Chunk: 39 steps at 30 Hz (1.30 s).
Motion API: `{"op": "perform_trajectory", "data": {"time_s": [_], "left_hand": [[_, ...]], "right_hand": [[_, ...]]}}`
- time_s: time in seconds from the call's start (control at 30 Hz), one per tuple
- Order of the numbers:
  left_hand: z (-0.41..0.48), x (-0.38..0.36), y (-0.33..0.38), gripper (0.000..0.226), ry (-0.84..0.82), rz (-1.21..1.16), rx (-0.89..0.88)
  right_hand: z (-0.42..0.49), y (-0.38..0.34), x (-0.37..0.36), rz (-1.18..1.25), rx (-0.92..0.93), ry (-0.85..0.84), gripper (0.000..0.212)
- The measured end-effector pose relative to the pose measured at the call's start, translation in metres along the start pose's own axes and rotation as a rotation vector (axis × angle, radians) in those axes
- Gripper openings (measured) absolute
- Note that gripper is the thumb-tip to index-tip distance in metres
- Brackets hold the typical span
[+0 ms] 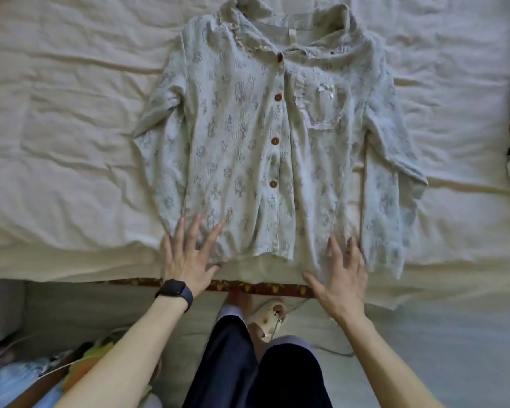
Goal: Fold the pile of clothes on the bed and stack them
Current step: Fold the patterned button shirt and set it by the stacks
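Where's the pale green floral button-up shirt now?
Head view, centre: the shirt lies spread on the cream bedsheet, left hand and right hand at its hem.

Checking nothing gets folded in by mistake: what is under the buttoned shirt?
The shirt lies flat on the cream bedsheet, left hand and right hand resting on its hem. The sheet shows all around it; whatever lies directly beneath is covered.
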<state>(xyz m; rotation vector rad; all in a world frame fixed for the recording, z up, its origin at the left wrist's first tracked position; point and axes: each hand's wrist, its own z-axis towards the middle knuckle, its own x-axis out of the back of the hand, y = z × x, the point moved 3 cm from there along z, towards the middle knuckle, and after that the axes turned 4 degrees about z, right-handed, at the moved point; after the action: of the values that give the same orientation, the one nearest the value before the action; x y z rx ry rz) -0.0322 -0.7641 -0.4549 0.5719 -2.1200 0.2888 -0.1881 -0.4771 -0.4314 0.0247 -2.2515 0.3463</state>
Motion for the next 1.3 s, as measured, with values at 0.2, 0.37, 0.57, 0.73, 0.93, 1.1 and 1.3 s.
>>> {"op": "perform_trajectory", "data": {"time_s": [0.2,0.37,0.57,0.73,0.93,1.1,1.3], "left_hand": [[-0.002,0.018,-0.002,0.044,0.163,-0.133,0.033],[-0.022,0.027,-0.018,0.026,0.290,-0.230,0.111],[-0.061,0.028,-0.049,0.034,0.426,-0.493,0.369],[-0.072,-0.003,-0.060,0.025,0.269,-0.532,0.458],[-0.049,-0.030,-0.048,0.046,0.169,-0.520,0.487],[-0.042,-0.038,-0.049,0.042,0.172,-0.510,0.619],[-0.077,-0.028,-0.057,0.010,0.217,-0.374,0.522]], "right_hand": [[0.010,0.030,0.002,-0.074,0.099,0.114,0.073],[0.004,0.036,0.014,0.063,0.158,0.276,0.021],[-0.032,0.073,0.030,0.285,-0.026,0.295,0.014],[-0.038,0.088,0.019,0.186,-0.132,0.189,0.016],[-0.024,0.064,-0.003,-0.128,0.097,0.373,0.069],[-0.007,0.042,-0.010,-0.174,0.314,0.417,0.044],[-0.023,0.059,0.011,-0.122,0.202,0.274,0.041]]}}
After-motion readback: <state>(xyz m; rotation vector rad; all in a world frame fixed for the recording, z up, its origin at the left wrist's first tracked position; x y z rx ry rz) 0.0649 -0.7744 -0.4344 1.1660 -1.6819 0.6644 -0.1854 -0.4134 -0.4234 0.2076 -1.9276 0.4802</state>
